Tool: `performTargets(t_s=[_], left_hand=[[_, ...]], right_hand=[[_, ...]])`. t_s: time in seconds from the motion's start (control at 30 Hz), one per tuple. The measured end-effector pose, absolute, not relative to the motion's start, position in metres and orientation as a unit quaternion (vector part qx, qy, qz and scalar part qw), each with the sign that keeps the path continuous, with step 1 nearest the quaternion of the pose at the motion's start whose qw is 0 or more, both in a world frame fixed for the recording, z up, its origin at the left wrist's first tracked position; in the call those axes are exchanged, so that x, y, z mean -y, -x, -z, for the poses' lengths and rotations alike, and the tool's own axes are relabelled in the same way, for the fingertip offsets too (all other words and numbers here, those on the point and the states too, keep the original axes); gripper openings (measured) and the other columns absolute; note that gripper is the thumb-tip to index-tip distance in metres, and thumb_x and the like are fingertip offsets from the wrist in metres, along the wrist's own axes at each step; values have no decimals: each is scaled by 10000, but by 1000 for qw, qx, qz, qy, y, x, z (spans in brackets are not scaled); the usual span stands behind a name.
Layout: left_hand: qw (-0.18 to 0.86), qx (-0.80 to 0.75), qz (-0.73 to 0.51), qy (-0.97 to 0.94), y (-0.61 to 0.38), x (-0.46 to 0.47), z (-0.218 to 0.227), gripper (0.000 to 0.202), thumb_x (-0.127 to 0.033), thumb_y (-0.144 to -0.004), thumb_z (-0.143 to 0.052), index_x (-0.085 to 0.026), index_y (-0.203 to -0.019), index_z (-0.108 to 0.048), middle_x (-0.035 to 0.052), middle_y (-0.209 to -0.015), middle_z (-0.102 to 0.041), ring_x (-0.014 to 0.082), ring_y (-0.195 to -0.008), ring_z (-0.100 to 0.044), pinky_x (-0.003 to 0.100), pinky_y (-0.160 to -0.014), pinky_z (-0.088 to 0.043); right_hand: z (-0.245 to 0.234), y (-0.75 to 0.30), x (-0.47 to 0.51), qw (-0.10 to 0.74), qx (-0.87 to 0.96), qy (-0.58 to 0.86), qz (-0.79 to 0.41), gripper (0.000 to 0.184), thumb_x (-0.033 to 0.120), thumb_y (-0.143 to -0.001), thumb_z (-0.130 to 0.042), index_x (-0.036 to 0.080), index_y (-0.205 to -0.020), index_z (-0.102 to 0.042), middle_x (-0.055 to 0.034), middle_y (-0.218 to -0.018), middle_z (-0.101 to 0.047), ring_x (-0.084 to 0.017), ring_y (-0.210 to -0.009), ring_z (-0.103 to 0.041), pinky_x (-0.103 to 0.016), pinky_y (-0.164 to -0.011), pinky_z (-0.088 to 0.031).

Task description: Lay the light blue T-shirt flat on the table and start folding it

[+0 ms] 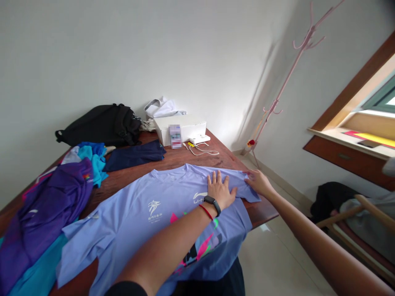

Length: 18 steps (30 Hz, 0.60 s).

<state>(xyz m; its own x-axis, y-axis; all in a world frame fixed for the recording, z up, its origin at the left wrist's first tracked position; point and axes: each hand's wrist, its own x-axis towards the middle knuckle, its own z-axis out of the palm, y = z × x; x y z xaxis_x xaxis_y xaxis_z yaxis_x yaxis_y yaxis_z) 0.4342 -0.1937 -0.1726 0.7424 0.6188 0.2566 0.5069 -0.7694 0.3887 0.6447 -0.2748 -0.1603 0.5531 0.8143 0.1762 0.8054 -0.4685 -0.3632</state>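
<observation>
A lavender T-shirt [132, 213] lies front up across the table, with white logos and a colourful print on it. Its lower part hangs over the near edge. My left hand [220, 192], wearing a black wristband and a red cord, rests flat on the shirt's chest beside a white logo, fingers spread. At the sleeve [239, 181] on the right side, my right hand [258, 182] pinches the upper edge of the fabric, its fingertips partly hidden. The other sleeve [82, 236] is spread out to the left, with some creases.
Purple and blue clothes [58, 193] are heaped on the left. Folded navy cloth [135, 155], a black backpack [101, 125], a white box [191, 123] and a white power strip with cable [199, 139] stand behind. A pink coat rack [286, 78] and wooden chair [342, 213] are to the right.
</observation>
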Motion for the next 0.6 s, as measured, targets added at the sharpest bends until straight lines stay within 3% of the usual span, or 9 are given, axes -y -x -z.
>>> performTargets(t_s=[0.1, 0.2, 0.27, 0.37, 0.5, 0.6], left_hand=[[162, -300, -185, -922, -435, 191, 166, 710, -681, -893, -486, -225, -1435, -536, 154, -1584, -365, 403, -1479, -248, 609, -1193, -168], [188, -333, -166, -909, -431, 171, 143, 610, -688, -904, -466, -231, -1254, -669, 151, -1445, -541, 384, -1399, -400, 561, -1145, -300], [205, -380, -154, -889, -421, 142, 123, 493, -610, -927, -498, -222, -1156, -698, 146, -1263, -661, 342, -1247, -559, 481, -1050, -424], [207, -448, -158, -855, -393, 88, 102, 387, -459, -918, -590, -178, -1173, -664, 185, -1268, -649, 338, -1191, -602, 441, -989, -459], [242, -506, -128, -818, -359, 35, 102, 404, -448, -792, -754, -134, -1039, -693, 222, -1147, -706, 383, -1154, -630, 410, -929, -477], [283, -504, -134, -805, -355, 23, 115, 470, -491, -751, -779, -129, -1039, -692, 214, -1138, -718, 366, -1145, -643, 362, -892, -488]], right_hand=[[155, -634, 275, 176, 485, 856, 20, 373, 353, -873, -599, 233, -1218, -676, -125, -1199, -597, -283, -1045, -638, -413, -949, -491], [149, -612, 270, 171, 527, 830, 57, 388, 394, -902, -571, 247, -1252, -649, -139, -1282, -559, -320, -1195, -567, -451, -1048, -437], [147, -593, 266, 179, 559, 809, 41, 423, 430, -928, -531, 242, -1295, -621, -141, -1321, -547, -320, -1239, -543, -466, -1096, -400], [151, -568, 261, 181, 611, 771, -15, 473, 488, -960, -480, 232, -1343, -587, -135, -1451, -489, -306, -1324, -495, -463, -1145, -354], [166, -554, 263, 143, 621, 767, -68, 599, 569, -989, -385, 232, -1478, -472, -119, -1610, -335, -322, -1501, -267, -516, -1208, -230], [174, -553, 266, 111, 604, 786, -73, 637, 607, -999, -313, 288, -1549, -358, -75, -1654, -241, -331, -1539, -128, -594, -1210, -144]])
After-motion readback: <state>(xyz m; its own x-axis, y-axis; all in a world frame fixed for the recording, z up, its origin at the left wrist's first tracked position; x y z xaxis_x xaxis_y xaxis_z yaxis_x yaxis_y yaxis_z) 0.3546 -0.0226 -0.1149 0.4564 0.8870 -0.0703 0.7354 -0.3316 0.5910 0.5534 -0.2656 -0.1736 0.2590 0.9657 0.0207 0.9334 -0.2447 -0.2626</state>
